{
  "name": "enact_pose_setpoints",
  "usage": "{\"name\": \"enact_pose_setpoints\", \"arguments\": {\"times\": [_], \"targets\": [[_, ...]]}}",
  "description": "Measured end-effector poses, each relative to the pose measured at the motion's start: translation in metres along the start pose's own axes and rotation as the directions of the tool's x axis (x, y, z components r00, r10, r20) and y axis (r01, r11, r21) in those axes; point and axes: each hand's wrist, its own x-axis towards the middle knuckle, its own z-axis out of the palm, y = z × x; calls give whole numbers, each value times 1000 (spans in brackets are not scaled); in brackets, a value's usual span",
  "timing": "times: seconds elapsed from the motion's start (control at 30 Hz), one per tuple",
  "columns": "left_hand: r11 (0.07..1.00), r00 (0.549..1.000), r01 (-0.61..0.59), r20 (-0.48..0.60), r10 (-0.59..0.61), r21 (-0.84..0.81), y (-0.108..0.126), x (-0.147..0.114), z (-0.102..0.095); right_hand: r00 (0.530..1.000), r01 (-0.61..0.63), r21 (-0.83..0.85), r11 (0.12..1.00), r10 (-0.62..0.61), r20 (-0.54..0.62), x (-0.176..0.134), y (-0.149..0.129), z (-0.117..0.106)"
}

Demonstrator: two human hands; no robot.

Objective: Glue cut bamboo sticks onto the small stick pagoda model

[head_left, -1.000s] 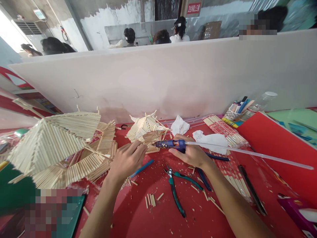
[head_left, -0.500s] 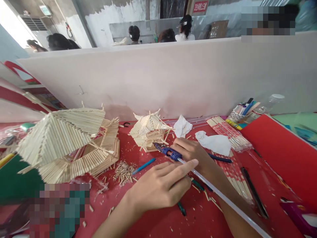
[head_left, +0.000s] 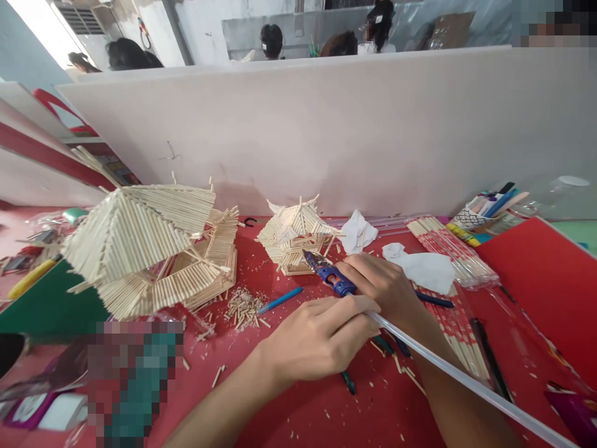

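My right hand [head_left: 380, 286] is wrapped round a blue hot glue gun [head_left: 333, 277], its dark nozzle pointing up and left. A long clear glue stick [head_left: 448, 351] runs from the gun's back end toward the lower right. My left hand [head_left: 321, 336] pinches this stick just behind the gun; the fingertips are partly hidden. Just beyond the nozzle stands a small pavilion model [head_left: 301, 230] of thin wooden sticks. To the left is a larger stick-built model [head_left: 140, 242] with a wide, ribbed roof.
Cut stick bits [head_left: 245, 308] lie beside a blue pen [head_left: 280, 300]. White tissues [head_left: 359, 231], packs of sticks [head_left: 452, 252], a pen cup [head_left: 471, 214] and a red board [head_left: 541, 274] are at the right. A pale partition [head_left: 298, 137] stands behind; people sit beyond it.
My left hand's index finger, stretched out before, has bent in and closed on the glue stick. The view has shifted, so the scene sits slightly higher and further right.
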Motion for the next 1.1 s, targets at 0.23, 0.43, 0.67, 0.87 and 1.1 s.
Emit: {"name": "enact_pose_setpoints", "arguments": {"times": [0.23,0.43,0.67,0.87,1.1], "targets": [[993,991,-120,-65,121,19,-2,4,-1,995,-87,192,978,93,-23,0,4,8],[950,953,-295,-34,300,99,-23,1,-15,958,-252,459,852,287,-7,2,21,14],[945,999,-42,15,39,326,-71,-21,-29,938,-320,503,803,343,49,-1,30,12],[868,995,95,-46,-83,487,-85,-29,-31,941,-331,443,833,329,84,1,25,19],[828,971,206,-7,-238,521,-86,-31,-25,948,-313,385,868,310,72,-1,23,29]]}}
